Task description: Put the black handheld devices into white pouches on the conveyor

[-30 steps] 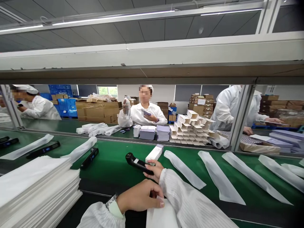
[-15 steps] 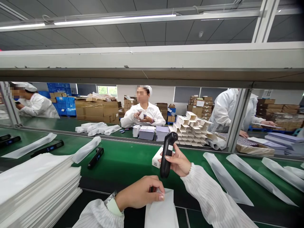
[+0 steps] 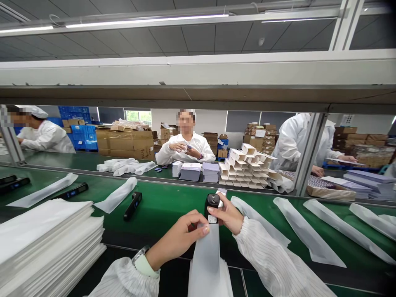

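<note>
Above the green belt (image 3: 167,198), my right hand (image 3: 229,215) grips the black device (image 3: 213,201), its long axis seemingly in line with the white sleeve (image 3: 208,251), lower end hidden at the mouth; just left, my left hand (image 3: 176,236) pinches the sleeve's edge.

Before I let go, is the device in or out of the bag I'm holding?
Apparently partly in: the device shows only its top above the bag, with its lower part hidden.

No readable text; white label (image 3: 212,219) on black device (image 3: 212,201), too small to read
</note>
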Available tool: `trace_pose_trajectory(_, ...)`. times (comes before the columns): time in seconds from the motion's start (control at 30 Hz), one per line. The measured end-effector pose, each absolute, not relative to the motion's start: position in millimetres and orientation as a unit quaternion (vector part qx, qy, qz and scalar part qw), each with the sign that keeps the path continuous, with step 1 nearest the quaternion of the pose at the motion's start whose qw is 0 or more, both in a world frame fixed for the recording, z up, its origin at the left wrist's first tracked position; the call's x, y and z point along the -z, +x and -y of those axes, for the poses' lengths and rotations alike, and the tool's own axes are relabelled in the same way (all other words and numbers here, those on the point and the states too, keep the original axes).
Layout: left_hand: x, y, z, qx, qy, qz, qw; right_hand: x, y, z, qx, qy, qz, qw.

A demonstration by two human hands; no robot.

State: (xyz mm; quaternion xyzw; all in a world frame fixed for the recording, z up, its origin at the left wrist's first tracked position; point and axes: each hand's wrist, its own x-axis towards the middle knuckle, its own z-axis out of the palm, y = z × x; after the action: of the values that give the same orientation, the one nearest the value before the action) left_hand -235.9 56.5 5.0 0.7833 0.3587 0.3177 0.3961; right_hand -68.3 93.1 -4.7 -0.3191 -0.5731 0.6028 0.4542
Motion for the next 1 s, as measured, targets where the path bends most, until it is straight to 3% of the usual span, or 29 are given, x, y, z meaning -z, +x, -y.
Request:
trace_pose_trajectory(0.37, -5, -238, -61, -0.377, 0.754, -0.34, 0.418, 6, -67, -91, -0.583, -0.264, 0.638, 0.428)
trace_pose_trajectory(0.63, -13, -230, -46, -0.39, 0.747, -0.323, 0.431, 13, -58, -89, -0.538, -0.233, 0.765, 0.268)
trace_pose_trajectory(0.73, -23, -230, -36, -0.422, 0.723, -0.323, 0.442, 13, -57, -86, -0.619, -0.176, 0.732, 0.222)
trace_pose_trajectory(0.83, -34, -230, -24, -0.46, 0.699, -0.318, 0.446, 13, -62, -80, -0.722, -0.097, 0.633, 0.262)
trace_pose_trajectory(1.0, -39, -228, -17, -0.511, 0.668, -0.331, 0.428, 24, -84, -63, -0.737, -0.113, 0.641, 0.181)
